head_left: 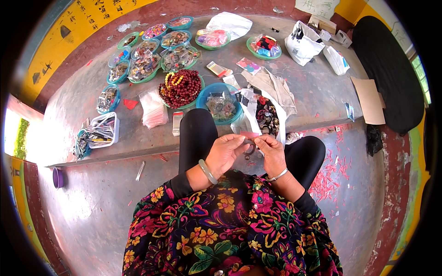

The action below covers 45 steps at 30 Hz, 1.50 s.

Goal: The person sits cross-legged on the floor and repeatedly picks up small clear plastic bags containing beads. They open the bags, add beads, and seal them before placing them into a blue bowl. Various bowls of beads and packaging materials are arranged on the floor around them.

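In front of my lap, my left hand (224, 152) and my right hand (273, 155) are close together, both pinching with thumb and fingertips. A small pink-edged plastic piece (249, 134) is stretched between them. Some dark, ring-shaped trinkets (249, 150) hang at the fingertips; whether they lie inside the plastic I cannot tell. Just beyond my hands, a white bag (251, 110) gapes over many dark trinkets (267, 117). Left of it stands a blue basin (201, 100) with small packed items (221, 105).
Dark red beads (184, 92) fill a basin beside a stack of pink-edged plastic bags (153, 109). Several basins of packed trinkets (144, 67) stand far left. A white tray of pens (103, 131) sits near the ledge. Red scraps (329, 177) litter the floor at right.
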{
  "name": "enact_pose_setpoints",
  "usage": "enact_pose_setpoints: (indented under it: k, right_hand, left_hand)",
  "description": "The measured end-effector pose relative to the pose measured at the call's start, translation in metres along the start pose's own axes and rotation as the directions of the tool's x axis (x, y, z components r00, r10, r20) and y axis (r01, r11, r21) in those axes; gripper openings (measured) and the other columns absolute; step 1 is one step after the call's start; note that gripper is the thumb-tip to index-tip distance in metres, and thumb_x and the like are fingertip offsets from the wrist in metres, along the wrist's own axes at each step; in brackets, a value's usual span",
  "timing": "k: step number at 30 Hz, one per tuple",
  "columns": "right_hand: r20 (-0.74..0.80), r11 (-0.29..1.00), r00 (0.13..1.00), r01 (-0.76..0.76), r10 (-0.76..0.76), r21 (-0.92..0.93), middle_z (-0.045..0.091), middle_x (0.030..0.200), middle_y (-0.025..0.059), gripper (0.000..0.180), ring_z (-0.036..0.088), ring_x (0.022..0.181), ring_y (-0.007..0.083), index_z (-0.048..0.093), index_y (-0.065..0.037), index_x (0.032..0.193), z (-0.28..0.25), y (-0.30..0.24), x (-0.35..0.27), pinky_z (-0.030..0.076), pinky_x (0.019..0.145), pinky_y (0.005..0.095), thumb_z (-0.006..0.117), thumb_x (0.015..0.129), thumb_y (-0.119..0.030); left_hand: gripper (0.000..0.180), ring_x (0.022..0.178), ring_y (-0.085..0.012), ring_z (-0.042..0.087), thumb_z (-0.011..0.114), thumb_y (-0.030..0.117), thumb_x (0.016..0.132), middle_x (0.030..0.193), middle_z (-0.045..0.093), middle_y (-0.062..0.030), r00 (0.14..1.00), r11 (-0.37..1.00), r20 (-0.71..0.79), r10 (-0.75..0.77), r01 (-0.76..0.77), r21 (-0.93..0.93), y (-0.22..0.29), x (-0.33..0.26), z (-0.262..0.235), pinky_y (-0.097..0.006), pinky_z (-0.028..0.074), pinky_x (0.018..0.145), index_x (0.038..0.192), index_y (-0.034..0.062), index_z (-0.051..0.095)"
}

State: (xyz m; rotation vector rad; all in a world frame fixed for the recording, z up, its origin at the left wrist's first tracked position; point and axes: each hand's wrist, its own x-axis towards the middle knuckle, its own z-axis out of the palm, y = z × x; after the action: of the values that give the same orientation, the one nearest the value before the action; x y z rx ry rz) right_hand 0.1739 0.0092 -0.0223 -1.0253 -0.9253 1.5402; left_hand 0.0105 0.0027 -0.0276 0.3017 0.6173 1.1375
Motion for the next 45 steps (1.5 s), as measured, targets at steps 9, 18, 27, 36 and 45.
enact_pose_setpoints:
  k: [9, 18, 27, 36, 45]
  right_hand:
    - [-0.014, 0.992, 0.996, 0.086, -0.087, -0.095, 0.061, 0.076, -0.0026, 0.006, 0.048, 0.07, 0.0038, 0.065, -0.001, 0.085, 0.002, 0.001, -0.001, 0.038, 0.065, 0.0178, 0.063, 0.082, -0.005]
    - [-0.039, 0.995, 0.999, 0.001, 0.003, 0.097, 0.058, 0.076, -0.0021, 0.006, 0.049, 0.072, 0.005, 0.064, -0.002, 0.082, 0.004, 0.004, -0.001, 0.037, 0.068, 0.0201, 0.062, 0.083, -0.007]
    - [-0.034, 0.994, 0.999, 0.039, -0.036, 0.101, 0.057, 0.077, -0.0042, 0.01, 0.046, 0.07, 0.0037, 0.063, -0.003, 0.086, 0.001, 0.013, 0.001, 0.036, 0.066, 0.0186, 0.058, 0.087, -0.011]
    - [-0.086, 0.989, 0.996, -0.032, 0.02, -0.141, 0.056, 0.076, -0.005, 0.01, 0.045, 0.07, 0.0033, 0.063, -0.003, 0.087, -0.009, 0.016, 0.008, 0.036, 0.064, 0.0192, 0.056, 0.088, -0.01]
    - [0.261, 0.331, 0.701, 0.587, -0.663, -0.739, 0.06, 0.079, 0.0091, 0.012, 0.057, 0.07, 0.0247, 0.064, -0.003, 0.085, 0.014, -0.025, 0.002, 0.045, 0.06, 0.0323, 0.065, 0.073, 0.0]
  left_hand:
    - [0.017, 0.087, -0.0149, 0.061, 0.056, 0.006, 0.088, 0.097, 0.062, -0.011, 1.0, 0.999, -0.005, -0.017, 0.017, 0.038, 0.005, 0.001, 0.009, -0.023, 0.052, 0.078, 0.099, -0.0065, 0.06]
    - [0.017, 0.082, -0.0146, 0.062, 0.058, 0.007, 0.087, 0.096, 0.063, -0.0112, 0.999, 0.999, 0.014, -0.035, 0.035, -0.002, 0.001, 0.002, -0.001, -0.023, 0.054, 0.076, 0.096, -0.0069, 0.061]
    - [0.018, 0.087, -0.0135, 0.061, 0.054, 0.007, 0.089, 0.102, 0.062, -0.0124, 0.998, 0.999, 0.041, -0.051, 0.05, 0.019, 0.004, 0.003, 0.0, -0.023, 0.052, 0.08, 0.098, -0.0066, 0.062]
    - [0.018, 0.087, -0.0165, 0.061, 0.05, 0.004, 0.09, 0.101, 0.061, -0.0131, 0.999, 0.988, -0.022, 0.034, -0.03, 0.148, 0.001, 0.002, -0.001, -0.026, 0.052, 0.083, 0.099, -0.0074, 0.06]
    - [0.021, 0.088, -0.0164, 0.062, 0.048, 0.005, 0.092, 0.1, 0.062, -0.0133, 0.996, 0.936, -0.07, 0.056, -0.028, 0.351, -0.003, 0.004, 0.002, -0.026, 0.051, 0.084, 0.105, -0.0085, 0.058]
